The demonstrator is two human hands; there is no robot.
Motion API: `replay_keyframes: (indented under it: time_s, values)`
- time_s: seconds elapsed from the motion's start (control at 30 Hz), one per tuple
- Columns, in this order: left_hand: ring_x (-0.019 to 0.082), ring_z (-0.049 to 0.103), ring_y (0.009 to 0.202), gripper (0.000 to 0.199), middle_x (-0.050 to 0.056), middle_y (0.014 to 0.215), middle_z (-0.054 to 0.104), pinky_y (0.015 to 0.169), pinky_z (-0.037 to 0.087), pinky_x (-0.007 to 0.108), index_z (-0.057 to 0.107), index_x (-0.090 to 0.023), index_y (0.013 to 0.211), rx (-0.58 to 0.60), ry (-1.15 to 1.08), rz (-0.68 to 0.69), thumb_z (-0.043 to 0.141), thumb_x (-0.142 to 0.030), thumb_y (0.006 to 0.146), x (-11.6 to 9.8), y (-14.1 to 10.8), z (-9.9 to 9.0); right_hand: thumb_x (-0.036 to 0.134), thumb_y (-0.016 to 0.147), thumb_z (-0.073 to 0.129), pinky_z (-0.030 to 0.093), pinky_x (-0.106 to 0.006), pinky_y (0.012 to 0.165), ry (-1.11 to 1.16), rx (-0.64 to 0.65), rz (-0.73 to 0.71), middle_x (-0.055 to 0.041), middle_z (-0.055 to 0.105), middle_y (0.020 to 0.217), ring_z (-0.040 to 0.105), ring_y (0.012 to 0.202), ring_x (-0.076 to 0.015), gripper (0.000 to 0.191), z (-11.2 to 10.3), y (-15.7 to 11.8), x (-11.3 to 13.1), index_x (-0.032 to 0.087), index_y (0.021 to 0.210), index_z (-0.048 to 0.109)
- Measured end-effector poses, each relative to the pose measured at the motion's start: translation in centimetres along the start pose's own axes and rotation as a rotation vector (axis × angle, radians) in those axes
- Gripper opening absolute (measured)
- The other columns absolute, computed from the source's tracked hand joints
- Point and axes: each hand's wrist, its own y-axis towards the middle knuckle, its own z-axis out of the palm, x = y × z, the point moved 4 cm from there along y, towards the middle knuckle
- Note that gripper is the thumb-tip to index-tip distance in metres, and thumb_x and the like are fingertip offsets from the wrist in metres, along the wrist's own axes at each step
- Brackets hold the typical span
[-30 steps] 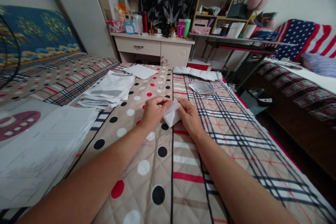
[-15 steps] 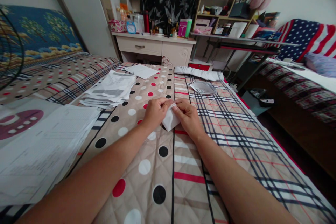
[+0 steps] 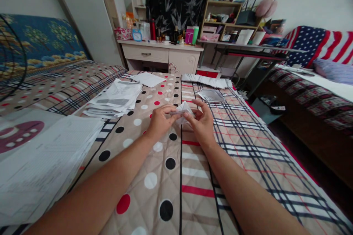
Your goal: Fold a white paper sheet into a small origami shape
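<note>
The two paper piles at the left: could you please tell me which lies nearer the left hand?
The smaller, farther pile, grey-patched on top, lies nearer the left hand; the larger pile reaches the picture's left edge.

Two hands (image 3: 162,120), apparently one folded paper (image 3: 184,108)

Both forearms reach up from the lower corners to mid-frame, where the left hand (image 3: 162,118) and right hand (image 3: 202,120) nearly meet, thumbs and fingers pinched.

Matt white folded paper (image 3: 184,108) lies above quilted cloth bedding (image 3: 157,161), softly puckered.
</note>
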Motion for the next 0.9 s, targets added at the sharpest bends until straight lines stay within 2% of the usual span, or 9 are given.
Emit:
replay_keyframes:
  time_s: [0.1, 0.23, 0.43, 0.57, 0.7, 0.77, 0.83, 0.9]
  values:
    - [0.017, 0.066, 0.076, 0.014, 0.003, 0.08, 0.07, 0.072, 0.052, 0.028, 0.067, -0.017, 0.079, -0.014, -0.016, -0.063, 0.076, -0.024, 0.072, -0.3, -0.2, -0.1, 0.027, 0.067, 0.079, 0.054, -0.035, 0.078, 0.151, 0.05, 0.142, -0.0041, 0.068, 0.099, 0.065, 0.086, -0.0192, 0.049, 0.5, -0.1, -0.8, 0.025, 0.111, 0.058]
    - [0.015, 0.067, 0.073, 0.033, 0.002, 0.081, 0.07, 0.066, 0.052, 0.025, 0.063, -0.017, 0.101, -0.011, -0.166, -0.196, 0.076, -0.024, 0.072, -0.3, -0.2, 0.0, 0.025, 0.063, 0.081, 0.052, -0.031, 0.074, 0.151, 0.063, 0.182, -0.0017, 0.07, 0.085, 0.064, 0.077, -0.0169, 0.032, 0.9, -0.1, -1.1, 0.021, 0.092, 0.066]
    - [0.018, 0.068, 0.081, 0.019, 0.007, 0.087, 0.073, 0.076, 0.053, 0.029, 0.072, -0.015, 0.084, 0.032, -0.157, -0.189, 0.074, -0.03, 0.074, 0.1, -0.1, 0.2, 0.035, 0.07, 0.077, 0.047, -0.028, 0.064, 0.097, 0.092, 0.202, -0.0018, 0.069, 0.077, 0.06, 0.068, -0.0152, 0.02, 0.9, -0.4, -0.7, 0.019, 0.079, 0.07]
    - [0.018, 0.067, 0.082, 0.02, 0.006, 0.089, 0.073, 0.077, 0.053, 0.029, 0.073, -0.017, 0.088, 0.046, -0.17, -0.166, 0.073, -0.031, 0.075, -0.2, -0.1, 0.3, 0.037, 0.068, 0.077, 0.042, -0.027, 0.058, 0.104, 0.077, 0.205, 0.0007, 0.064, 0.067, 0.054, 0.06, -0.0133, 0.02, 0.7, -0.5, -0.4, 0.019, 0.071, 0.067]
    - [0.018, 0.065, 0.084, 0.016, 0.005, 0.088, 0.072, 0.078, 0.051, 0.029, 0.074, -0.018, 0.087, 0.056, -0.154, -0.14, 0.071, -0.03, 0.077, -0.6, -0.1, 0.3, 0.039, 0.07, 0.076, 0.041, -0.026, 0.057, 0.099, 0.089, 0.191, 0.0012, 0.061, 0.065, 0.052, 0.059, -0.0126, 0.023, 0.7, -0.5, -0.2, 0.019, 0.069, 0.065]
    - [0.017, 0.065, 0.08, 0.015, 0.004, 0.085, 0.072, 0.075, 0.05, 0.028, 0.074, -0.018, 0.085, 0.038, -0.234, -0.232, 0.068, -0.031, 0.079, -0.1, 0.0, 0.3, 0.047, 0.08, 0.066, 0.042, -0.025, 0.058, 0.133, 0.085, 0.182, 0.0, 0.061, 0.068, 0.053, 0.062, -0.0127, 0.029, 0.7, -0.5, -0.1, 0.019, 0.072, 0.065]
    - [0.014, 0.063, 0.072, 0.016, 0.002, 0.08, 0.071, 0.069, 0.049, 0.026, 0.071, -0.018, 0.082, -0.004, -0.363, -0.35, 0.065, -0.032, 0.08, 0.5, -0.1, 0.2, 0.052, 0.088, 0.053, 0.044, -0.025, 0.06, 0.222, 0.076, 0.221, -0.0023, 0.064, 0.081, 0.056, 0.068, -0.013, 0.036, 0.8, -0.6, 0.0, 0.02, 0.081, 0.067]
    - [0.012, 0.059, 0.065, 0.016, 0.0, 0.072, 0.067, 0.063, 0.046, 0.024, 0.068, -0.018, 0.077, -0.034, -0.521, -0.444, 0.067, -0.034, 0.078, 1.0, -0.1, 0.2, 0.054, 0.087, 0.053, 0.047, -0.025, 0.061, 0.281, 0.094, 0.305, -0.0039, 0.066, 0.097, 0.06, 0.074, -0.0136, 0.036, 1.2, -0.8, 0.0, 0.021, 0.093, 0.066]
